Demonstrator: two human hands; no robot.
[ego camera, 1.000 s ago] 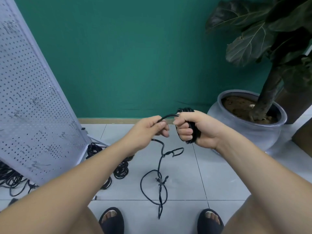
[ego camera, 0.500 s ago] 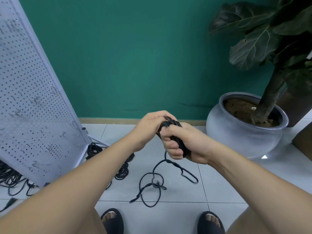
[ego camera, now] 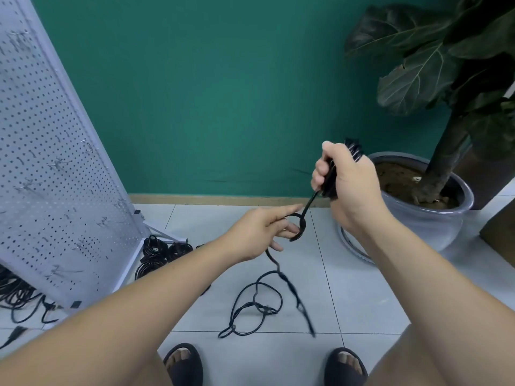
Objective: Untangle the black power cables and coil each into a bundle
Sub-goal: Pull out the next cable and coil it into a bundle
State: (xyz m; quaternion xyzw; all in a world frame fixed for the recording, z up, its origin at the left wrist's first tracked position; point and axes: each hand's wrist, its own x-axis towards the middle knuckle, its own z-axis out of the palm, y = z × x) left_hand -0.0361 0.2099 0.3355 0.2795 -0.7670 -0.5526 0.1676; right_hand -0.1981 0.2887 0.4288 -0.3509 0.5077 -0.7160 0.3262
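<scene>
Black power cable is trailing in loose, overlapping loops across the pale grey tiled floor, just ahead of 2 dark sandals at the bottom edge of the view. From the floor the cable is rising to the left hand, whose fingers are lying fairly straight and relaxed while the cable is curling in 1 small loop around them. From there it is running up in a straight line to the right hand, which is sitting higher and further right. This hand is gripping a coiled bundle of the same cable in a closed fist, with strands poking out above the knuckles. On the left, a white perforated pegboard is leaning at an angle. Several finished coils are lying on the tiles at its foot, and more loose cables are spreading out at its near left edge. On the right, a grey glazed pot is standing on the floor and holding a large-leafed plant. Behind everything, a teal wall is filling the background.
</scene>
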